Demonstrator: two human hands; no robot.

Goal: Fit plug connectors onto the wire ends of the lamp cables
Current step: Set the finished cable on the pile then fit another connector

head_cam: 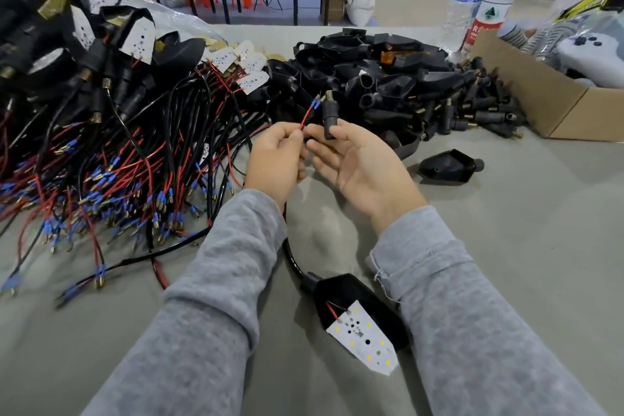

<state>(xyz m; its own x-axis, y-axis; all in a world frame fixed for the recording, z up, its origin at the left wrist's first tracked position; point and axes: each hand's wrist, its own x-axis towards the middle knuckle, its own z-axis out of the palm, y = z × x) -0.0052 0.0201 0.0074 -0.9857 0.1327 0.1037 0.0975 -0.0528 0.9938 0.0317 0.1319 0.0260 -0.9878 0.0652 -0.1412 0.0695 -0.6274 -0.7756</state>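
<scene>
The plug connector (329, 116) stands upright above the middle of the table (506, 230), black, with a brass spring at its top, pinched between thumb and fingertips of my right hand (358, 162). Just beside it is the red wire (308, 116) with its blue-sleeved terminal, which my left hand (278, 155) grips below the tip. Wire end and plug sit close together, apparently not yet joined — I judge this the alignment step, just ahead of seating. The cable runs down between my grey sleeves to a lamp housing (358, 311) with its white LED board, lying near me. Next, the terminal needs steering squarely into the plug's opening; which opening I can't make out. To the left lies a heap of lamp cables (118, 162) — beyond, a pile of loose plugs (456, 108).
</scene>
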